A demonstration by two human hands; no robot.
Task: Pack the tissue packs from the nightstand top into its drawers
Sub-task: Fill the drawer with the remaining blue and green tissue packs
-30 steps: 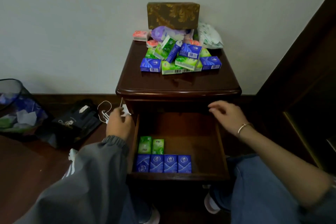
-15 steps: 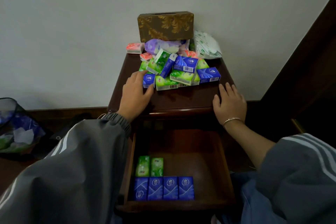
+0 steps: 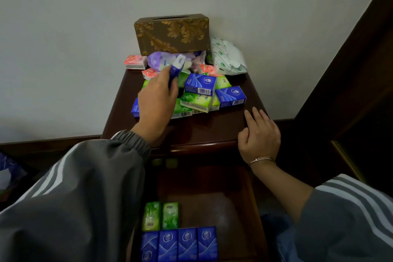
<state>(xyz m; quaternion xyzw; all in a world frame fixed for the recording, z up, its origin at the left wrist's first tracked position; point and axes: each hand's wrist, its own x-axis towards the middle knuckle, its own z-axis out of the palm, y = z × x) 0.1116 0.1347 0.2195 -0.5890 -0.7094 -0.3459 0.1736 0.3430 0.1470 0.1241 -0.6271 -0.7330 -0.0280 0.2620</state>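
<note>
A heap of blue, green, pink and purple tissue packs [image 3: 198,95] lies on the dark wooden nightstand top [image 3: 204,127]. My left hand [image 3: 157,95] reaches into the heap and grips a blue pack [image 3: 176,70] that stands tilted upward. My right hand [image 3: 258,134] rests flat on the top's right front edge, holding nothing. Below, the drawer [image 3: 212,187] stands pulled out. Inside it, a row of several blue packs [image 3: 178,244] lines the front, with two green packs [image 3: 160,216] behind them at the left.
A brown and gold tissue box [image 3: 172,35] stands against the wall at the back. A white and green plastic bag [image 3: 227,56] lies at the back right. Dark wooden furniture [image 3: 350,91] rises on the right. A bin [image 3: 8,174] sits at the far left.
My left hand has moved from the blue pack at the heap's left edge deeper into the heap and taken hold of a blue pack. My right hand stays on the front edge.
</note>
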